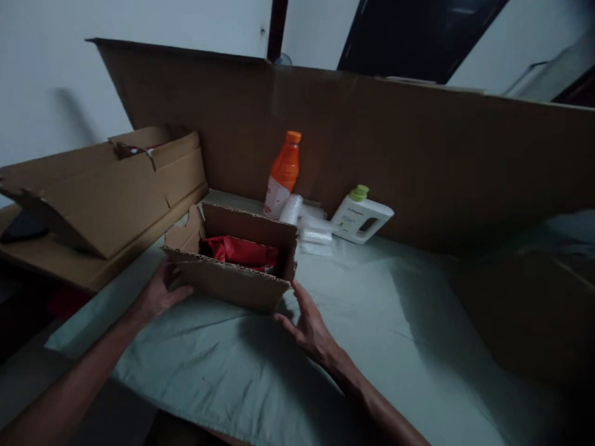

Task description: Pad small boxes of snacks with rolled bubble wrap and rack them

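A small cardboard box (232, 285) with an open top sits on the cloth in front of me. Inside it lies a glossy red packet (244, 253), its lower part hidden by the box walls. At the box's front left corner is my left hand (160, 291), fingers against the side and thumb stretched toward the front. My right hand (309, 322) is at the front right corner, fingers along that side and thumb apart near the bottom edge. The two hands hold the box between them.
Behind the box stand an orange-capped bottle (284, 167), bubble-wrapped items (316, 232) and a white jug (360, 217) with a green cap. A larger carton (116, 192) is at left. A tall cardboard panel (372, 136) runs behind the green cloth (353, 291). Something boxy at right is dark.
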The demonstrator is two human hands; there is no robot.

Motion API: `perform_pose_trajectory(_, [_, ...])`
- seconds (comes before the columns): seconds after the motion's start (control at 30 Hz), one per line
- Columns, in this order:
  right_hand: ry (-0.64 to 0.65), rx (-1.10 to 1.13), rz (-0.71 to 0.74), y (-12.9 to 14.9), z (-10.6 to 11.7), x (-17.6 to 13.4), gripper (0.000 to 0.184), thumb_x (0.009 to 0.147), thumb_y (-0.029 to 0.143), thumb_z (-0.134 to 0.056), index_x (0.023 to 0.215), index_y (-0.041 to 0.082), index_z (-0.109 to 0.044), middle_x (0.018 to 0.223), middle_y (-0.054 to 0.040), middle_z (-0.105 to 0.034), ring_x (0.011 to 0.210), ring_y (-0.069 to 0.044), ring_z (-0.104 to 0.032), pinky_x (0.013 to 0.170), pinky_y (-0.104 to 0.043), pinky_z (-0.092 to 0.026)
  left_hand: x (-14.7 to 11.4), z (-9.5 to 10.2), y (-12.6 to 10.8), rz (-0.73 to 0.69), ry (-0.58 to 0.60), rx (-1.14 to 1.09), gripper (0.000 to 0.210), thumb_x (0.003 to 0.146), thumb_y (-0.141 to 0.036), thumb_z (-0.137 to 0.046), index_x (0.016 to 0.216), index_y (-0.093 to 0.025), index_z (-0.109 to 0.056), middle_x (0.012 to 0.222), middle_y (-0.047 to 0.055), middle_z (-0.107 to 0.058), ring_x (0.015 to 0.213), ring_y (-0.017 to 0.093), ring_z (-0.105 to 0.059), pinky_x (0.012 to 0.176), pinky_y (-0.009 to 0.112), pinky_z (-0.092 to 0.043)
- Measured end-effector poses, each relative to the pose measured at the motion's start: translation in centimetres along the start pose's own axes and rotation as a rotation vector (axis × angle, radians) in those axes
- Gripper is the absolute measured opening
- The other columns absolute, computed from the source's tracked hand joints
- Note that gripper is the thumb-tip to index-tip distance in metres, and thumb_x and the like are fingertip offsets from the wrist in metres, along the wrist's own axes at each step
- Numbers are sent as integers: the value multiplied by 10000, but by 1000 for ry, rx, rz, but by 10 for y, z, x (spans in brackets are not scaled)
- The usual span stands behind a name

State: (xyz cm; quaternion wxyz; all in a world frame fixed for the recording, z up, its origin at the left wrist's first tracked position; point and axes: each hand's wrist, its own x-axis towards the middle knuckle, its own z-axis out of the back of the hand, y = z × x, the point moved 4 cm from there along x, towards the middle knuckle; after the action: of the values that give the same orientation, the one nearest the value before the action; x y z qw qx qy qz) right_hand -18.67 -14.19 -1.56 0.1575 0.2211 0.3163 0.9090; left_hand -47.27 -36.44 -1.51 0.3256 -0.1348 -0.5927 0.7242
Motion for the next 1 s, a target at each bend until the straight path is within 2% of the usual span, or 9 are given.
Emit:
perform_pose_trajectory(0.1, [-4, 100, 15, 11, -6, 19, 833, 909, 493, -604, 1596, 226, -218, 1563, -171, -442, 1383, -330, -497, 1076, -502, -493, 14, -22, 8, 148, 53, 103, 749, 565, -562, -817, 1145, -155, -576, 1153, 144, -720, 1132, 372, -669, 1000, 520, -550])
perform_pose_trajectory(0.2, [-78, 84, -54, 2, 6, 3, 730, 934, 467, -551, 1573, 227, -292, 1489, -159, -529, 1282, -321, -583, 990, -470, -551, 2, -43, 3, 144, 51, 210, 640, 602, -498, -784, 1105, -146, -600, 1101, 141, -745, 1066, 361, -700, 947, 511, -575])
perform_pose_trajectory(0.3, [-128, -28, -133, -20, 39, -35, 597, 952, 480, -495, 1492, 229, -461, 1336, -137, -655, 1175, -326, -650, 931, -460, -584, -24, -70, -7, 108, 124, 270, 528, 618, -458, -764, 1038, -154, -665, 1060, 139, -770, 1017, 354, -726, 896, 480, -602])
perform_pose_trajectory(0.43, [-25, -92, -180, -49, 97, -60, 473, 933, 505, -535, 1316, 252, -650, 1230, -104, -722, 1118, -326, -685, 898, -439, -605, -45, -103, -22, 91, 322, 298, 276, 730, -436, -664, 850, -206, -757, 868, 75, -800, 844, 310, -759, 747, 396, -637])
perform_pose_trajectory(0.5, [11, -105, -128, -60, 121, -43, 412, 941, 437, -542, 1284, 251, -672, 1292, -98, -698, 1152, -307, -675, 935, -435, -592, -47, -112, -27, 70, 410, 312, 258, 783, -429, -608, 779, -236, -779, 790, 42, -797, 769, 291, -760, 670, 355, -634])
perform_pose_trajectory(0.6, [-57, -262, -24, -78, 140, 15, 346, 948, 264, -492, 1221, 240, -704, 1398, -96, -635, 1276, -290, -599, 1040, -490, -522, -47, -115, -26, 11, 430, 370, 287, 793, -478, -599, 730, -280, -798, 721, 21, -786, 729, 290, -758, 659, 345, -633])
perform_pose_trajectory(0.8, [-17, -609, 21, -118, 121, 134, 388, 826, 52, -544, 1143, 162, -737, 1424, -145, -615, 1370, -338, -506, 1043, -536, -466, -57, -108, 0, 19, 257, 577, 319, 766, -555, -574, 622, -330, -749, 586, 33, -730, 826, 334, -759, 759, 403, -641])
perform_pose_trajectory(0.9, [-103, -596, 3, -122, 130, 142, 474, 870, 78, -502, 1323, 134, -631, 1450, -155, -590, 1391, -317, -483, 1071, -530, -437, -62, -101, 9, 24, 212, 667, 336, 748, -591, -597, 610, -318, -735, 656, 36, -757, 875, 348, -757, 813, 425, -634])
perform_pose_trajectory(1.0, [-325, -586, -2, -115, 163, 116, 497, 913, 148, -478, 1406, 139, -548, 1475, -163, -560, 1379, -308, -492, 1065, -533, -435, -60, -98, 11, -26, 260, 649, 380, 761, -625, -579, 626, -309, -741, 624, 37, -744, 828, 340, -753, 745, 413, -641])
